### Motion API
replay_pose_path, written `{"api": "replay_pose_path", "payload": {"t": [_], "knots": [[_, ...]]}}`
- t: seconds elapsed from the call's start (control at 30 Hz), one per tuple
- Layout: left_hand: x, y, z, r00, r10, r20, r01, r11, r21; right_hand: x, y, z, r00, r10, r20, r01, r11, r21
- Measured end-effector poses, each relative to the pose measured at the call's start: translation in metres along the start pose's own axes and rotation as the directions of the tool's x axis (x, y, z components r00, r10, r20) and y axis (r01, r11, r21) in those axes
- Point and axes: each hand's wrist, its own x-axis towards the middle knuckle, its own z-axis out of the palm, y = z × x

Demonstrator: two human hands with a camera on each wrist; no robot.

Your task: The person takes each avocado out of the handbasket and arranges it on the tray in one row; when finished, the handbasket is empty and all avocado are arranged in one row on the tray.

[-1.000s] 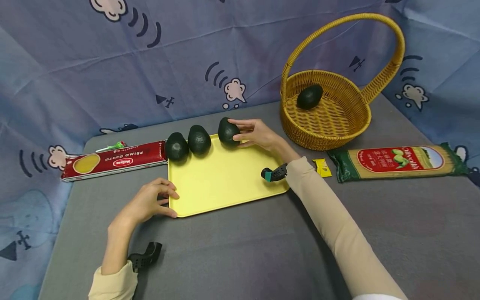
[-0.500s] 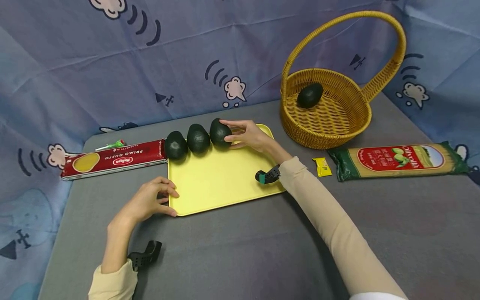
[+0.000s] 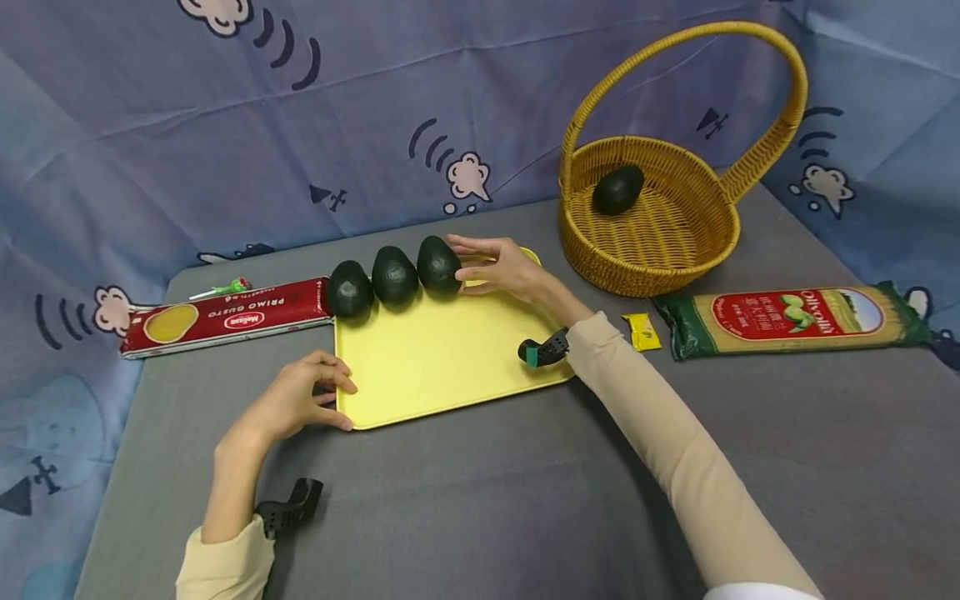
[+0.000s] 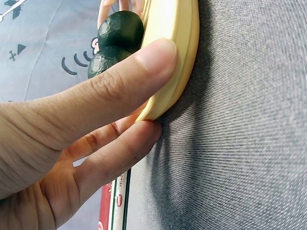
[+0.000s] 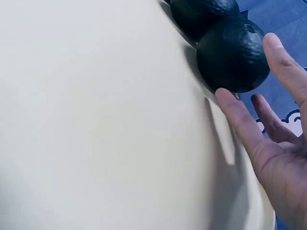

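My left hand (image 3: 303, 396) grips the near left corner of a yellow tray (image 3: 420, 367), thumb on the near edge and fingers at the left side. Three dark green avocados stand in a row along the tray's far edge: a left one (image 3: 350, 290), a middle one (image 3: 394, 277) and a right one (image 3: 438, 266). Spread around the right avocado's side are the extended fingers of my right hand (image 3: 506, 271). In the right wrist view, its fingertips (image 5: 224, 96) lie right at that avocado's skin (image 5: 232, 55), not curled round it.
A wicker basket (image 3: 645, 279) with a tall handle holds another avocado (image 3: 618, 190) at the back right. Nearby lie a green-ended spaghetti bag (image 3: 798, 321) and a small yellow packet (image 3: 642, 332). Left of the tray are a red spaghetti pack (image 3: 225, 318) and a lollipop (image 3: 225, 288).
The right hand has moved the right avocado leftward until it stands close beside the middle one, then drawn back slightly to the right. The left hand stays at the tray corner.
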Motion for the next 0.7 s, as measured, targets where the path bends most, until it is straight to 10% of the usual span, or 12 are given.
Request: {"api": "replay_pose_path", "payload": {"t": [0.43,0.7], "knots": [[0.000,0.001,0.001,1.000,0.015,-0.001,-0.015,1.000,0.011,-0.078,-0.035,-0.024,0.991,-0.095,-0.098,0.074,0.977,-0.202],[-0.001,0.002,0.000,1.000,0.012,-0.006,-0.012,1.000,0.017,-0.119,-0.059,-0.063,0.964,-0.202,-0.174,0.194,0.979,-0.063]]}}
